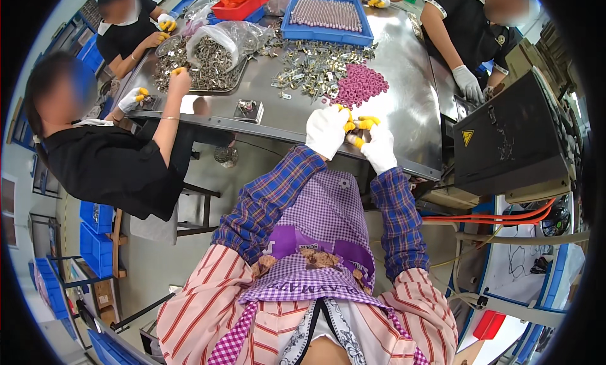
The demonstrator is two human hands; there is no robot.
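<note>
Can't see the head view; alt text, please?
Gloved left grip and right grip close together at the near edge of a metal table; anything held is too small to tell. Beyond lie pink rings, loose metal parts and a blue tray.

The person [271, 317] is wearing yellow-tipped white gloves [326, 131], blue plaid oversleeves [266, 197], a red-striped shirt [205, 302] and purple checked apron [325, 204]

Pale floor [146, 264] around a shiny metal table [278, 115]
</note>
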